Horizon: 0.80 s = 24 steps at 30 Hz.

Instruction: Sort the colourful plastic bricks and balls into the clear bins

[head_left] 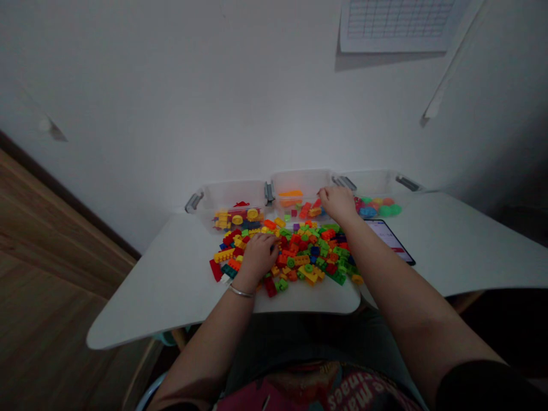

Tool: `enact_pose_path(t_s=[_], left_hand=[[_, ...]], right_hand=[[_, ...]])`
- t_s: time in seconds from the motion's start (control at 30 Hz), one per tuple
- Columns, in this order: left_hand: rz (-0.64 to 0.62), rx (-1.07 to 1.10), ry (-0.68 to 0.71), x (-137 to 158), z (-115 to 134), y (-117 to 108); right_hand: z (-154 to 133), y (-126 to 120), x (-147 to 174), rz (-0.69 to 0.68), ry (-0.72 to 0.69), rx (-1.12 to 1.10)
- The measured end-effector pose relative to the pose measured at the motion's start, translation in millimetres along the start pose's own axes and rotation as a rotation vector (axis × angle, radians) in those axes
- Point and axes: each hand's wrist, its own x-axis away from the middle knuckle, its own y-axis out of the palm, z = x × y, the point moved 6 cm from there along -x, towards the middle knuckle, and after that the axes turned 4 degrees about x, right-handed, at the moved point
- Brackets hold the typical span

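Note:
A heap of colourful plastic building bricks (302, 260) lies on the white table. My left hand (259, 257), with a bangle on its wrist, rests on the left part of the heap. Its fingers are curled downward toward the thumb, and whatever they hold is hidden. My right hand (338, 204) hovers above the right side of the middle clear bin (302, 181), fingers pinched together. A tiny reddish spot shows at the fingertips, too small to name. That bin holds orange and red bricks (311, 210).
A left clear bin (233, 191) contains yellow wheel-like parts and red and blue pieces. In the right clear bin (372, 181) lie round green, blue and red pieces (379, 208). A phone (391, 240) lies beneath my right forearm. Behind the bins rises a wall (257, 103).

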Motion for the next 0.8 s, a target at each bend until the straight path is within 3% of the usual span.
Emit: enact_pose_path(t_s=[0.2, 0.43, 0.6, 0.8], left_hand=[[-0.001, 0.016, 0.012, 0.2, -2.4, -0.1], [0.002, 0.006, 0.005, -1.6, 1.0, 0.2], [-0.003, -0.005, -0.008, -3.5, 4.0, 2.8], [-0.01, -0.009, 0.0, -5.3, 6.6, 4.2]], right_hand=[[4.2, 0.2, -2.6, -0.041, -0.004, -0.165], [-2.1, -30.2, 23.4, 0.137, -0.064, -0.45], [-11.5, -30.3, 57.4, -0.048, -0.132, -0.459], [-23.5, -15.8, 92.5, -0.216, -0.181, -0.265]])
